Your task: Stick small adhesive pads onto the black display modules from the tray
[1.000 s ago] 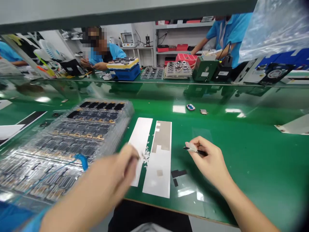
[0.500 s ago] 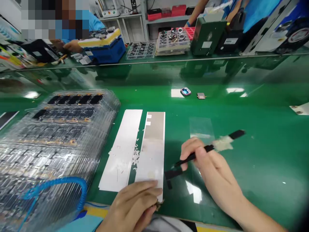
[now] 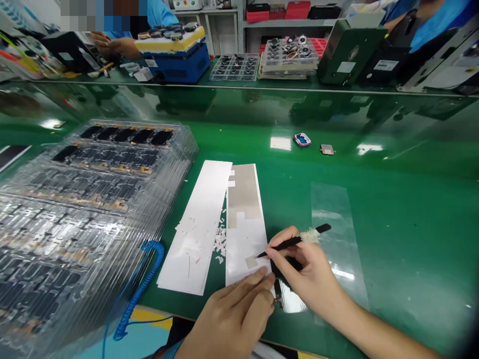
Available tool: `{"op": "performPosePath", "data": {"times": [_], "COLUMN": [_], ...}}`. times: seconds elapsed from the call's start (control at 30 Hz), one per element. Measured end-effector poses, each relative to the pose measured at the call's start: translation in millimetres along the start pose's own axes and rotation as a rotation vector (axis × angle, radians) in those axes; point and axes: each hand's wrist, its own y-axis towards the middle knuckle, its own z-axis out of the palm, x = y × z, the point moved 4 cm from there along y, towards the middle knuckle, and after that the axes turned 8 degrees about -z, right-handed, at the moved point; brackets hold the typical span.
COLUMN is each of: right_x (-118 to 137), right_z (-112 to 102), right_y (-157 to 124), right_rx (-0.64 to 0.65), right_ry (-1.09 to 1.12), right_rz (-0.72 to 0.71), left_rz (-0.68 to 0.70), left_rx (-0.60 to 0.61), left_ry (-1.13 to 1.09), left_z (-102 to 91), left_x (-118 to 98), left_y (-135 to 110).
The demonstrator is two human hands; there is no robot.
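My right hand (image 3: 307, 269) holds black tweezers (image 3: 295, 241), their grip wrapped in white tape, and the tip is over a small beige patch (image 3: 251, 262). That patch lies on a white backing strip (image 3: 245, 239) with a larger beige sheet (image 3: 243, 192) at its far end. My left hand (image 3: 230, 316) rests at the strip's lower edge, pinching a tiny dark part (image 3: 277, 299) at its fingertips. Left of the strip lies a second white sheet (image 3: 192, 247), with white scraps (image 3: 220, 239) between the two. Black pieces (image 3: 286, 266) sit partly hidden under my right hand.
A stack of clear trays (image 3: 101, 194) holding dark modules fills the left of the green bench, with a blue coiled cord (image 3: 153, 259) beside it. Clear film (image 3: 333, 234) lies to the right. A co-worker's hands (image 3: 112, 46) work across the bench, beyond a raised divider.
The view has tilted down. My left hand has moved in to the strip's lower edge, and my right hand has lowered the tweezers from above the bench onto the strip.
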Motion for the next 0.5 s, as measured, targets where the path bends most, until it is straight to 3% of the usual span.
{"op": "performPosePath", "data": {"times": [0.33,0.5], "right_x": [-1.9,-1.6], "right_z": [0.1,-4.7], "right_y": [0.4,2.1], "right_rx": [0.022,-0.037], "right_ry": [0.033,0.119], "right_rz": [0.122,0.136], "left_rz": [-0.018,-0.048], "left_rx": [-0.084,-0.036], "left_ry": [-0.022,-0.102], "left_z": [1.6,3.6], "left_x": [-3.0,0.3], "left_y": [3.1,1.1]}}
